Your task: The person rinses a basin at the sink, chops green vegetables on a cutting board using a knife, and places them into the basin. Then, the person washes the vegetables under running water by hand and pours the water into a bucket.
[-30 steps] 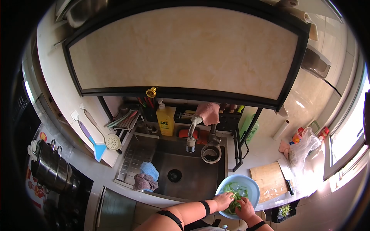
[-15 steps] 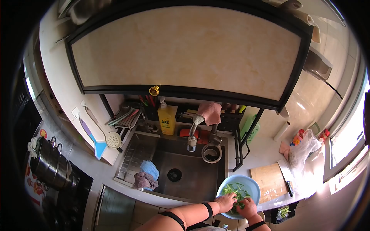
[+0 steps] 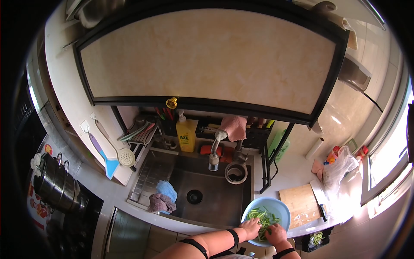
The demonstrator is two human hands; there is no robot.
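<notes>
A light blue bowl (image 3: 282,210) at the counter's front edge holds cut green vegetable pieces (image 3: 264,215), some of them long stalks. My left hand (image 3: 250,228) reaches over the near left side of the bowl, its fingers curled down into the greens. Opposite it, my right hand (image 3: 276,234) is closed around some of the pieces at the near right rim. The fingertips of both hands are partly hidden among the greens.
The steel sink (image 3: 207,203) lies left of the bowl, with cloths (image 3: 163,203) on its left edge. Right of the bowl are a wooden cutting board (image 3: 297,200) and a knife (image 3: 319,196). A black bin (image 3: 317,238) with green scraps sits below. An overhead cabinet (image 3: 207,56) juts out above.
The green pieces in the bowl have shifted and spread toward its far side, and more of them show. Both hands stay at nearly the same place.
</notes>
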